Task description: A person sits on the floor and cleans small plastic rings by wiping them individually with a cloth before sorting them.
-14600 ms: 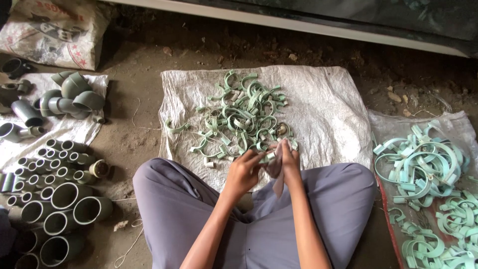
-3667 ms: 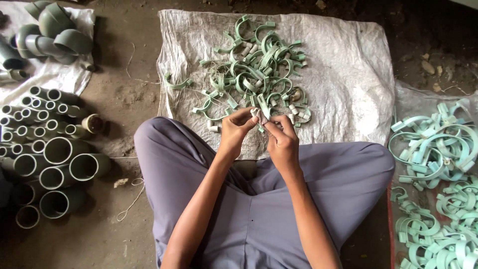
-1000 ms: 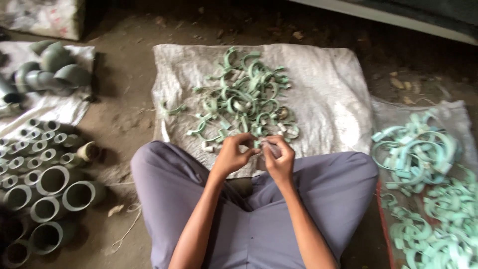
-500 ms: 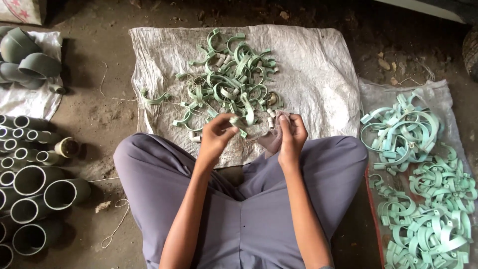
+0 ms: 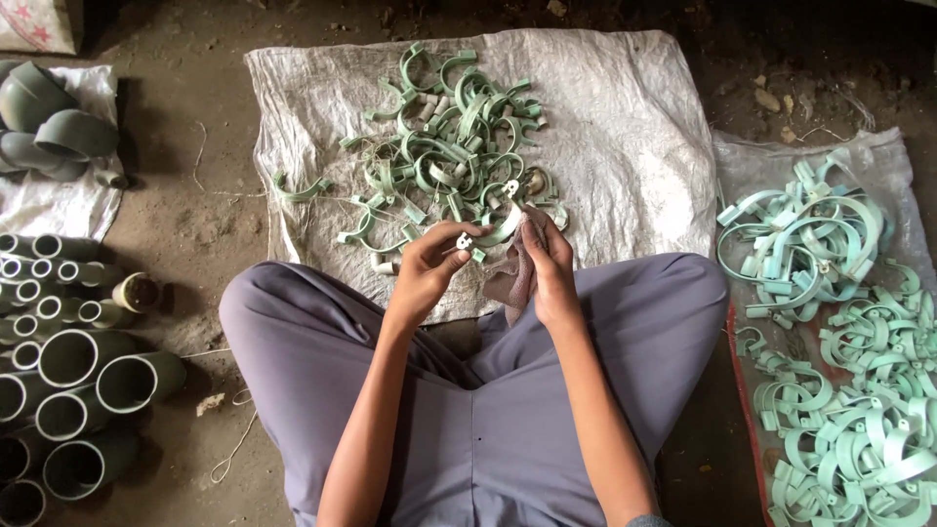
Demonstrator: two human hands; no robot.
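Two hands at work over one pale green pipe clamp (image 5: 493,222), held just above the near edge of the white woven sack (image 5: 625,127) on which we sit cross-legged.

Item 1, left hand (image 5: 429,268): closed in a pinch on the clamp's lower end, thumb and fingers around its small white lug. Item 2, right hand (image 5: 547,263): closed on the clamp's upper arc and on a brownish rag (image 5: 509,283) that hangs from the palm toward our lap.

Handling note, as we judge it: the left hand had best keep a firm pinch at the lug while the rag runs along the curve, both ends held so the springy band does not flick away.

Item 3: heap of dusty green clamps (image 5: 449,156) on the sack, just beyond the hands, tangled together; one stray clamp (image 5: 298,190) lies apart near the sack's left edge. The tangle may snag whatever we lift from it.

Item 4: cleaner, lighter clamps (image 5: 839,332) piled on a clear plastic sheet (image 5: 742,161) to our right, well apart from the hands.

Item 5: grey pipe sockets (image 5: 68,381) standing open-end up to our left; grey elbow fittings (image 5: 54,122) on a second sack further back. Neither crowds the hands.
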